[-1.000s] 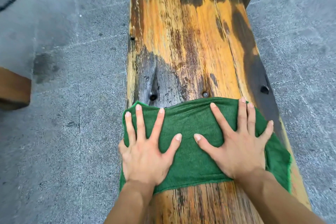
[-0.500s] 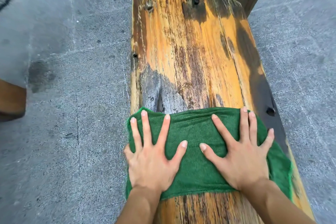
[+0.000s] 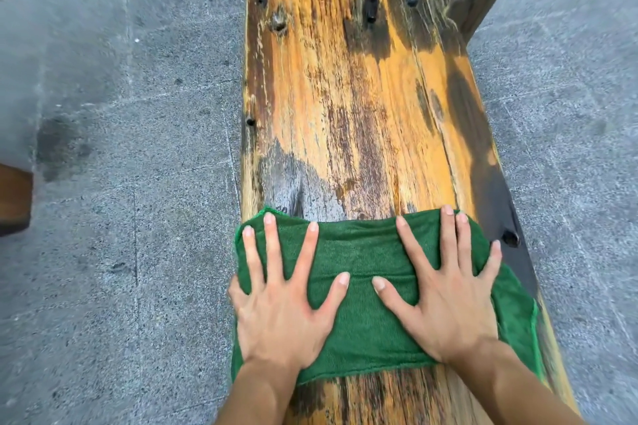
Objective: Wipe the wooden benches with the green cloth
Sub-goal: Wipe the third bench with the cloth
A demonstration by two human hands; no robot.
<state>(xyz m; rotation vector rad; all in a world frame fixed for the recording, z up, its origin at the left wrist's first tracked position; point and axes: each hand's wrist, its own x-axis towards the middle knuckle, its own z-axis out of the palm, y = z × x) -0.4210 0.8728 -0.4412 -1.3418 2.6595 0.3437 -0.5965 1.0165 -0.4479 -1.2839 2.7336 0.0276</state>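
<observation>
Green cloth (image 3: 366,321) lies spread across the wooden bench (image 3: 345,107), covering its top almost from edge to edge at the near end, with one corner trailing toward the bench's right side. Left hand (image 3: 279,317) and right hand (image 3: 452,314) both press flat on it, fingers straight and fanned wide, thumbs pointing at each other over the bench's middle. That spread probably keeps the cloth taut and loads its whole width, so one pass covers the full plank. Beyond the cloth's far edge the bench looks damp, dark-stained and knotted. Grey paving (image 3: 103,252) flanks the bench on both sides.
</observation>
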